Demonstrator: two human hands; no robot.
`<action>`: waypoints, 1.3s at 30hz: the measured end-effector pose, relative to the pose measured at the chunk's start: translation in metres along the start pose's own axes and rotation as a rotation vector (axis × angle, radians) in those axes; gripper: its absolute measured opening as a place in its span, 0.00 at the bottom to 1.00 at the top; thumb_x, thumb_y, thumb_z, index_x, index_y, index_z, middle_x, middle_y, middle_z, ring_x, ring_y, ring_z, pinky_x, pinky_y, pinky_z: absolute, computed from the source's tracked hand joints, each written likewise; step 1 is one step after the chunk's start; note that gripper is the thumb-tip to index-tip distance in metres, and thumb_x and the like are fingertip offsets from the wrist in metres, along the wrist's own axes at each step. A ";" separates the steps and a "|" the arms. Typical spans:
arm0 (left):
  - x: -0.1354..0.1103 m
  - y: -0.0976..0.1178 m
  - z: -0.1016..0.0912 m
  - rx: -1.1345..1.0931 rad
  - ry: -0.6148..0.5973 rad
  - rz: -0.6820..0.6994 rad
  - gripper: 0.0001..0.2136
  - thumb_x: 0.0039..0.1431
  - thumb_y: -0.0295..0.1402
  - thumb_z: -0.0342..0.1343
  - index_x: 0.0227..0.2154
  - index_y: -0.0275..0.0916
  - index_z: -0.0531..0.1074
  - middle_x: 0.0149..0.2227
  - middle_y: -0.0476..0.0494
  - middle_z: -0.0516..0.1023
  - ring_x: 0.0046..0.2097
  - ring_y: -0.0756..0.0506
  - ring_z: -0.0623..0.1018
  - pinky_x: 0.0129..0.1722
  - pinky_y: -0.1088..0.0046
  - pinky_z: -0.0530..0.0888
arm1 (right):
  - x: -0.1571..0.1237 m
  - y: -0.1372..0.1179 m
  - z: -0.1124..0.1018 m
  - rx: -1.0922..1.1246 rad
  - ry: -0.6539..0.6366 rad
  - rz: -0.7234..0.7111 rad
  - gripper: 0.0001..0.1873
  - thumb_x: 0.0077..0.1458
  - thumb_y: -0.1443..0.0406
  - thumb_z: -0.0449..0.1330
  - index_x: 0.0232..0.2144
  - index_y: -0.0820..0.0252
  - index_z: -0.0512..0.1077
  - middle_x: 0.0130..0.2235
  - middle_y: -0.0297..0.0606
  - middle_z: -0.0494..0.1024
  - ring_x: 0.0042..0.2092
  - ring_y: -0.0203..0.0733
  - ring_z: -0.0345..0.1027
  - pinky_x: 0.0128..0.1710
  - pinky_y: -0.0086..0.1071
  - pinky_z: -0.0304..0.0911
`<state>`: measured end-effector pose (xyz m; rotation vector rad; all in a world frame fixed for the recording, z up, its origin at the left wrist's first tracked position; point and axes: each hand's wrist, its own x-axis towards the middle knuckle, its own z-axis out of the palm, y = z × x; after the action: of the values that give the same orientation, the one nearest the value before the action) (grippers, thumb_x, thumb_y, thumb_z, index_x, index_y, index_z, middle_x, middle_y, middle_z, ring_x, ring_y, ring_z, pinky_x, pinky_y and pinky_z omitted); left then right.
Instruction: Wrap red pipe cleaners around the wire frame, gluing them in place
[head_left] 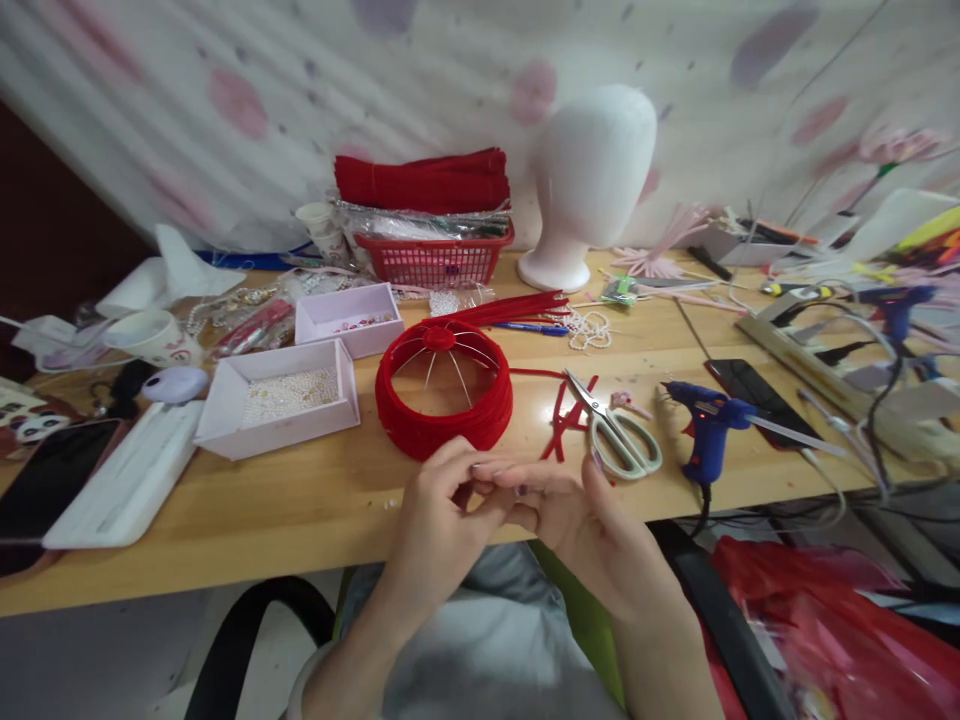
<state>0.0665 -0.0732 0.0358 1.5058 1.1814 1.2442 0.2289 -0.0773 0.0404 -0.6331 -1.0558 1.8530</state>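
Note:
My left hand [439, 510] and my right hand [577, 515] meet at the front edge of the wooden table [315, 500], fingertips pinched together on something too small to make out. Just beyond them stands a round red wrapped frame [444, 395] with thin wire spokes and a red hub. Red strip offcuts [562, 415] and pale green scissors [619, 430] lie to the right of it. A blue glue gun [705, 430] rests further right.
Two pink-white boxes [281, 400] hold pearls and beads at left. A red basket [435, 255], a stack of red strips and a white foam head [589, 180] stand at the back. Phones, a white case [127, 480], cups and cables crowd both sides.

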 end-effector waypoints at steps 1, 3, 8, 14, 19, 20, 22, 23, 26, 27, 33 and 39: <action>0.001 0.002 0.000 0.043 0.024 0.047 0.08 0.56 0.25 0.62 0.37 0.42 0.82 0.31 0.50 0.73 0.28 0.52 0.72 0.25 0.79 0.70 | -0.002 0.001 0.000 0.000 0.026 0.015 0.31 0.66 0.40 0.49 0.45 0.51 0.82 0.53 0.44 0.82 0.55 0.49 0.75 0.56 0.43 0.69; 0.001 0.008 0.000 0.118 0.008 0.123 0.14 0.54 0.23 0.65 0.43 0.43 0.82 0.36 0.48 0.76 0.33 0.50 0.76 0.32 0.77 0.75 | -0.007 0.002 0.000 0.007 0.068 0.036 0.31 0.64 0.39 0.51 0.45 0.52 0.82 0.51 0.44 0.82 0.53 0.49 0.76 0.54 0.43 0.71; -0.001 0.019 0.004 0.106 -0.166 0.188 0.08 0.57 0.23 0.61 0.31 0.43 0.83 0.38 0.44 0.81 0.43 0.45 0.80 0.45 0.69 0.78 | -0.020 0.002 0.000 0.060 0.000 0.024 0.30 0.64 0.40 0.54 0.44 0.54 0.82 0.51 0.43 0.82 0.48 0.43 0.77 0.49 0.36 0.71; 0.001 0.019 -0.002 -0.095 -0.092 -0.012 0.05 0.53 0.35 0.67 0.31 0.41 0.86 0.32 0.42 0.87 0.37 0.41 0.85 0.36 0.68 0.83 | -0.035 -0.001 -0.007 0.093 0.055 0.000 0.26 0.61 0.44 0.62 0.50 0.55 0.80 0.51 0.46 0.83 0.52 0.45 0.78 0.52 0.37 0.71; 0.005 0.025 -0.007 -0.121 -0.045 -0.034 0.18 0.54 0.47 0.67 0.38 0.37 0.86 0.34 0.37 0.88 0.38 0.38 0.87 0.44 0.62 0.84 | -0.044 -0.005 -0.017 0.060 0.144 -0.055 0.23 0.57 0.49 0.67 0.45 0.60 0.82 0.54 0.51 0.81 0.51 0.48 0.79 0.53 0.40 0.72; 0.005 0.026 -0.008 -0.137 -0.042 -0.045 0.21 0.54 0.50 0.67 0.40 0.36 0.85 0.34 0.36 0.87 0.38 0.38 0.87 0.44 0.61 0.84 | -0.045 -0.006 -0.019 0.066 0.168 -0.066 0.22 0.56 0.50 0.68 0.44 0.60 0.82 0.53 0.50 0.82 0.51 0.48 0.79 0.53 0.40 0.72; 0.006 0.027 -0.007 -0.174 -0.036 -0.066 0.25 0.52 0.54 0.67 0.41 0.35 0.84 0.34 0.34 0.87 0.38 0.37 0.88 0.44 0.60 0.84 | -0.047 -0.008 -0.024 0.079 0.209 -0.088 0.22 0.55 0.50 0.69 0.44 0.60 0.82 0.52 0.49 0.83 0.50 0.47 0.80 0.52 0.39 0.73; 0.006 0.027 -0.007 -0.193 -0.029 -0.075 0.27 0.51 0.55 0.68 0.41 0.34 0.84 0.35 0.33 0.87 0.38 0.37 0.88 0.44 0.61 0.84 | -0.048 -0.008 -0.026 0.084 0.223 -0.096 0.22 0.55 0.49 0.69 0.44 0.59 0.82 0.52 0.48 0.83 0.50 0.47 0.80 0.53 0.39 0.73; 0.006 0.025 -0.006 -0.251 0.008 -0.100 0.28 0.48 0.55 0.69 0.42 0.34 0.84 0.36 0.32 0.87 0.39 0.38 0.87 0.43 0.62 0.84 | -0.049 -0.011 -0.031 0.096 0.267 -0.112 0.25 0.54 0.46 0.68 0.44 0.58 0.82 0.52 0.47 0.83 0.50 0.46 0.80 0.54 0.40 0.72; 0.005 0.024 -0.006 -0.269 0.025 -0.108 0.28 0.47 0.54 0.70 0.41 0.34 0.84 0.36 0.33 0.87 0.38 0.38 0.87 0.42 0.64 0.84 | -0.049 -0.011 -0.032 0.094 0.281 -0.115 0.25 0.53 0.45 0.69 0.44 0.57 0.82 0.52 0.46 0.83 0.50 0.46 0.80 0.54 0.40 0.72; 0.011 0.022 -0.011 -0.400 0.186 -0.125 0.21 0.38 0.47 0.78 0.30 0.36 0.83 0.26 0.43 0.85 0.31 0.45 0.86 0.38 0.72 0.83 | -0.047 -0.012 -0.040 0.004 0.407 -0.190 0.24 0.45 0.47 0.75 0.36 0.59 0.82 0.31 0.38 0.83 0.37 0.42 0.79 0.45 0.38 0.74; 0.020 0.031 -0.010 -0.563 0.206 -0.147 0.26 0.28 0.49 0.80 0.17 0.38 0.70 0.17 0.55 0.76 0.22 0.53 0.79 0.28 0.79 0.79 | -0.049 -0.008 -0.051 -0.181 0.573 -0.424 0.31 0.57 0.43 0.65 0.14 0.56 0.66 0.14 0.29 0.60 0.26 0.38 0.65 0.38 0.36 0.70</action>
<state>0.0624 -0.0599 0.0712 0.8800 0.9388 1.4978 0.2946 -0.0974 0.0222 -0.8998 -0.8855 1.1210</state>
